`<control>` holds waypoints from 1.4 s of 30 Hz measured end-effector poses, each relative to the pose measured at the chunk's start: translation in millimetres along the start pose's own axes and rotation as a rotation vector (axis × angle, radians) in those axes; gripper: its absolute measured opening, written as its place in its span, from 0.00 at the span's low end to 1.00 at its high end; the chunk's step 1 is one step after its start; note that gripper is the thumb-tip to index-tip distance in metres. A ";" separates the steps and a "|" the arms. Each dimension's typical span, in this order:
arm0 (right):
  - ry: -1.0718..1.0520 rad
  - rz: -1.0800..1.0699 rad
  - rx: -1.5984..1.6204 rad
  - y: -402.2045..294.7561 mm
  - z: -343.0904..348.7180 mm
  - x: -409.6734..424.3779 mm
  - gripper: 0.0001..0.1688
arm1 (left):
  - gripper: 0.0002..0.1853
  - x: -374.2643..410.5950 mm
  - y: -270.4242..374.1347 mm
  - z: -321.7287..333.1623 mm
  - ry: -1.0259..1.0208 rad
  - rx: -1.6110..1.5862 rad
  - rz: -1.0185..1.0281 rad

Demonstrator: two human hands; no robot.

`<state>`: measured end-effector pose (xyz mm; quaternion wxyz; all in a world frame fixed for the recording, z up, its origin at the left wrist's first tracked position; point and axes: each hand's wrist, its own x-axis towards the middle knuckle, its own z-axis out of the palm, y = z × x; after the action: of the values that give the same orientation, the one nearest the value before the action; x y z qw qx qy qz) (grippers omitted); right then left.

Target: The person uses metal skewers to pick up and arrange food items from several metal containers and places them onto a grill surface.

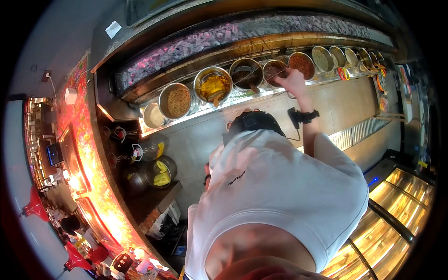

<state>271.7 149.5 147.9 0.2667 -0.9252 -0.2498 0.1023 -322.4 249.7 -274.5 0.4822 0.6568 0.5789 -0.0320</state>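
My right hand (293, 81) reaches over a steel pot of dark reddish-brown seasoning (272, 74), fingers bent down at its rim. What the fingertips hold, if anything, is not clear. A black strap with a small device (303, 116) is on that wrist. To its right stands a pot of red chilli flakes (301, 65); to its left, a pot of dark sauce (246, 74) with a brush. Further left is a pot of yellow oil (213, 85) with a wooden-handled brush. My left hand (207, 168) hangs low at my side, mostly hidden by my white shirt, a dark band at its wrist.
Beyond the pots runs a long charcoal grill (196, 43) with glowing coals. More seasoning pots (337, 56) line the shelf at right. A steel bowl with yellow cloths (162, 173) stands at left, beside a counter (101, 196). A lit glass case (388, 217) is at lower right.
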 end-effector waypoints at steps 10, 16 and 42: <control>0.215 0.327 -0.277 59.2 -73.5 57.4 0.31 | 0.12 6.5 9.4 -0.3 -0.006 0.001 0.029; 0.137 0.289 -0.400 48.7 -56.7 59.4 0.29 | 0.12 0.9 -2.5 0.5 -0.032 0.026 0.015; 0.096 0.177 -0.092 23.5 -24.6 22.0 0.30 | 0.12 21.8 -11.4 -0.9 -0.004 0.004 0.096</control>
<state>308.0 132.8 154.5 0.2256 -0.9587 -0.1585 0.0694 -324.8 264.7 -293.9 0.4830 0.6848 0.5456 -0.0114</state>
